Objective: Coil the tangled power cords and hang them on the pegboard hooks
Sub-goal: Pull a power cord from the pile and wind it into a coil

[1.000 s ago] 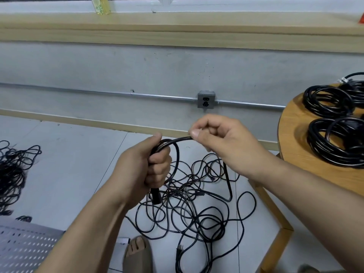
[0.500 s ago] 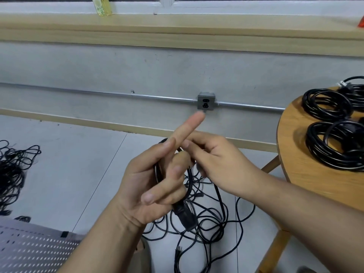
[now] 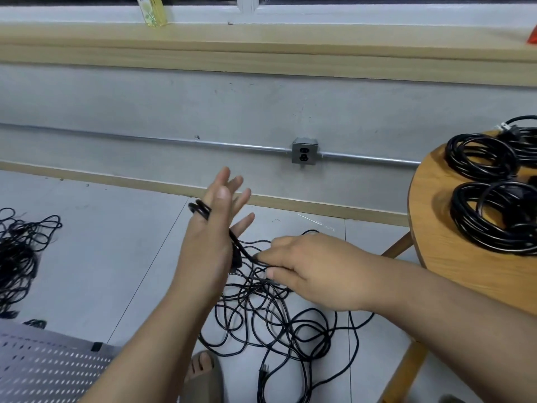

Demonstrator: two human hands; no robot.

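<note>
A tangled black power cord (image 3: 270, 321) lies on the grey floor in front of me. My left hand (image 3: 212, 239) is raised upright with fingers straight and spread. Loops of the cord (image 3: 199, 210) wrap round the back of that hand and run across its palm. My right hand (image 3: 305, 269) is lower and to the right, pinching the cord where it leaves my left palm. A grey perforated pegboard (image 3: 43, 370) lies at the lower left.
A round wooden table (image 3: 436, 228) at the right carries coiled black cords (image 3: 494, 216). Another tangle of cords (image 3: 20, 251) lies on the floor at the far left. A wall outlet (image 3: 304, 150) sits ahead. My sandalled foot (image 3: 203, 376) is below.
My left hand opened its fingers and turned upright with the cord wound round it. My right hand dropped lower, drawing the cord down from the left palm.
</note>
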